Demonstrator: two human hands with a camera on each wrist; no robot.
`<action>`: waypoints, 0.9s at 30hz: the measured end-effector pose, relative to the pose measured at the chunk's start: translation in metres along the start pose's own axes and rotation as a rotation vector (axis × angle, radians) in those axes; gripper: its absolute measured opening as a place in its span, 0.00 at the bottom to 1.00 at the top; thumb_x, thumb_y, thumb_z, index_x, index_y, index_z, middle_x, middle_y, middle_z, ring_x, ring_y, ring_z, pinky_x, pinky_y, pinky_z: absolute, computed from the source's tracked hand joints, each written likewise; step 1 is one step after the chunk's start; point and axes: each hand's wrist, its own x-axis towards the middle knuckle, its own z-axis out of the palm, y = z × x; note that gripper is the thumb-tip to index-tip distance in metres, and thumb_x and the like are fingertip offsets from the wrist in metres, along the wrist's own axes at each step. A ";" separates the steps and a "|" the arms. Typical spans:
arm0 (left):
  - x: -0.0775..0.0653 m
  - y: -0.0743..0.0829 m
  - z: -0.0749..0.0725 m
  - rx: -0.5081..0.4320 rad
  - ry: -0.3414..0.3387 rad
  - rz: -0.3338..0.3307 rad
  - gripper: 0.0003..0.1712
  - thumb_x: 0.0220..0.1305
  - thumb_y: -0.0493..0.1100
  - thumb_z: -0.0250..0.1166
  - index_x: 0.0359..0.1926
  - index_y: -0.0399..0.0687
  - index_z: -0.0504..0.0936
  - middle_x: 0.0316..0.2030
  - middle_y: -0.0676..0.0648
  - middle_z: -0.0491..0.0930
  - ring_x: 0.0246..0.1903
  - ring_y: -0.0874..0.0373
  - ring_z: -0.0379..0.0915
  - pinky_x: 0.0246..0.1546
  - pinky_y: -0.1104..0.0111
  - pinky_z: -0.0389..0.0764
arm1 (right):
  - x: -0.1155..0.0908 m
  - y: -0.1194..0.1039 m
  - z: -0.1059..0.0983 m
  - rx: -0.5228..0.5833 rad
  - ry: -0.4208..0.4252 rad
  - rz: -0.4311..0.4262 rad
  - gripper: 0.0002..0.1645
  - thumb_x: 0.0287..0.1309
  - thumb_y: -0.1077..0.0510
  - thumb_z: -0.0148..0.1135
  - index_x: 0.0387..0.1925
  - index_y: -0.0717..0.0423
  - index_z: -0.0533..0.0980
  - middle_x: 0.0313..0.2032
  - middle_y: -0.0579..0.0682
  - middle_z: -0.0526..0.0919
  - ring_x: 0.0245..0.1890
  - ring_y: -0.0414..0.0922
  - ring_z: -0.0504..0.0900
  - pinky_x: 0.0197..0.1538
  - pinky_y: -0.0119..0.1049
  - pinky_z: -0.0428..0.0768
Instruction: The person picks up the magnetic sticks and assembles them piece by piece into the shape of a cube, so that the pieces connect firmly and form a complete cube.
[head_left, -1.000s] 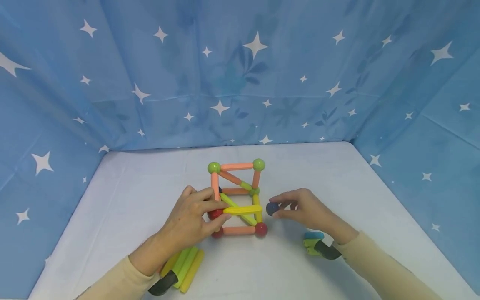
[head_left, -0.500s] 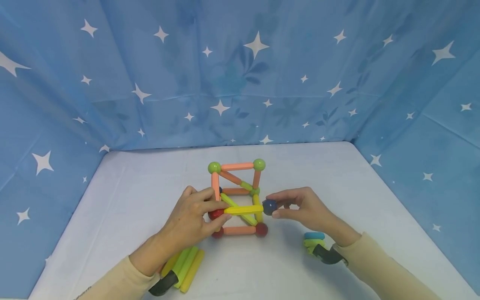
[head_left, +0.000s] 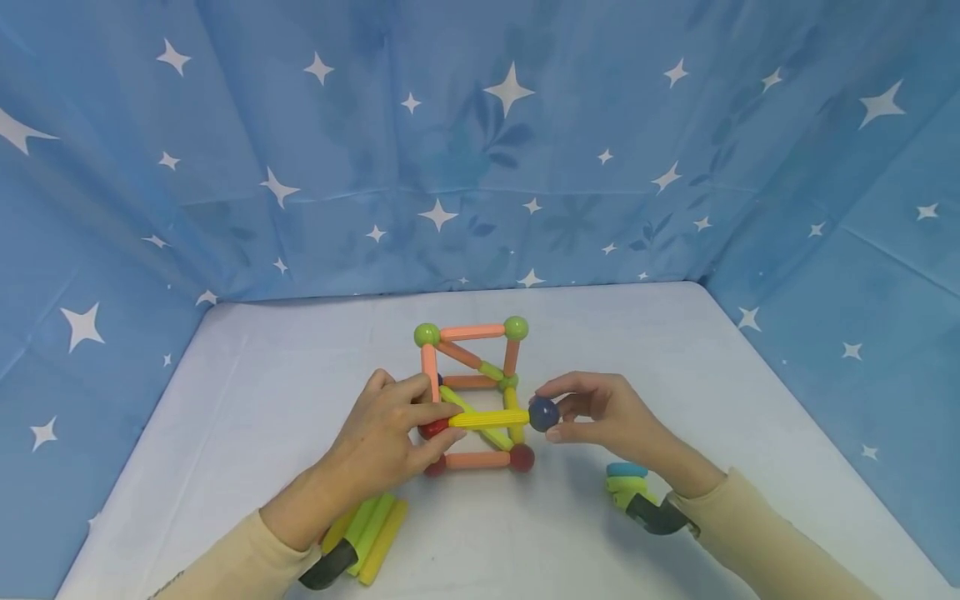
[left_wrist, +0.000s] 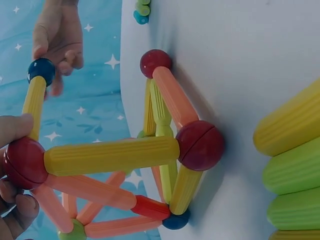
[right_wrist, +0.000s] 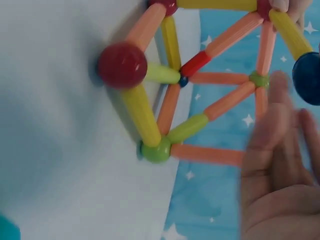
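Observation:
A frame of magnetic building rods and balls stands on the table, with a green ball (head_left: 516,327) at its far upper corner and a red ball (head_left: 522,457) at its near right foot. My left hand (head_left: 378,429) pinches the upper red ball (left_wrist: 26,162), its thumb against the joint with a yellow rod (head_left: 491,419). This rod reaches rightward, and a dark blue ball (head_left: 544,414) sits on its free end. Close around that ball, my right hand (head_left: 618,417) has its thumb and fingers spread. They look loose from it in the right wrist view, where they are blurred.
Yellow and green rods (head_left: 382,533) lie beside the left forearm. Near the right wrist is a small pile of short green pieces and a blue piece (head_left: 627,470). Blue starry cloth (head_left: 480,167) encloses the back and sides of the white table (head_left: 300,350).
The right hand brought the blue ball leftward onto the yellow rod's end. The rod and ball then shifted slightly right, and the right fingers loosened. My left hand kept its hold.

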 end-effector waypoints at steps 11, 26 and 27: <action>-0.001 -0.001 0.003 -0.029 0.016 -0.006 0.14 0.53 0.52 0.80 0.40 0.54 0.93 0.26 0.60 0.67 0.23 0.67 0.64 0.34 0.65 0.56 | 0.001 0.006 0.031 -0.409 -0.336 0.184 0.17 0.58 0.44 0.74 0.43 0.49 0.86 0.31 0.34 0.85 0.33 0.35 0.82 0.42 0.35 0.81; -0.001 -0.003 0.002 -0.039 0.015 0.004 0.14 0.55 0.52 0.79 0.41 0.54 0.93 0.25 0.61 0.67 0.24 0.69 0.63 0.34 0.65 0.57 | 0.013 -0.002 0.142 -0.972 -0.662 -0.497 0.46 0.68 0.42 0.64 0.79 0.48 0.56 0.77 0.42 0.56 0.75 0.36 0.53 0.73 0.33 0.54; -0.001 -0.003 0.002 -0.040 0.014 0.002 0.14 0.55 0.52 0.79 0.41 0.54 0.93 0.25 0.61 0.67 0.24 0.69 0.62 0.34 0.65 0.57 | 0.014 -0.002 0.146 -0.979 -0.677 -0.502 0.47 0.69 0.42 0.62 0.80 0.48 0.53 0.78 0.42 0.54 0.76 0.37 0.49 0.73 0.33 0.51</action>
